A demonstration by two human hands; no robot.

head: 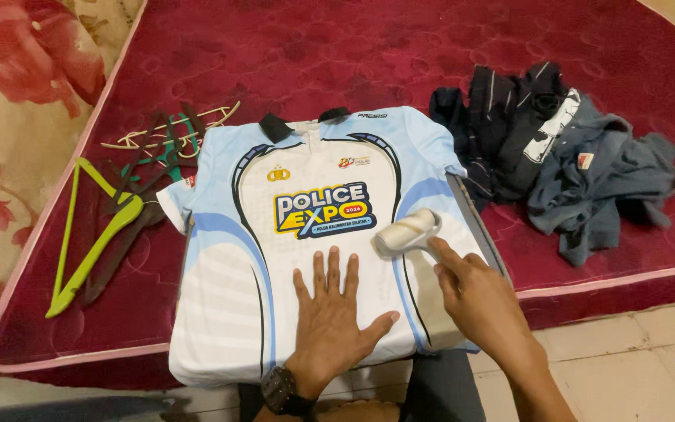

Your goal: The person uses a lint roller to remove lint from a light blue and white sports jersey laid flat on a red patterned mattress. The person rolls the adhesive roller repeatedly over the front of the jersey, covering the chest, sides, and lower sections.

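the white and pale blue jersey point(306, 242) lies spread flat on a board on the red mattress point(400, 55); it looks light, soft and slippery, best pinned by a flat palm. the left hand point(333, 312) presses it with fingers splayed, while the right hand point(474, 293) grips a small white roller point(406, 232) by its handle, clothes pile point(564, 148) and hangers point(119, 211) lying apart.

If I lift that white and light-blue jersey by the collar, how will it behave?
The white and light-blue jersey would probably hang limp: it lies flat like thin cloth. It likely feels light. The left hand pressing it suggests it may slide on the red mattress.

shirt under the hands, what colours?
The shirt is white with light blue panels, black piping and a black collar; the head view shows it.
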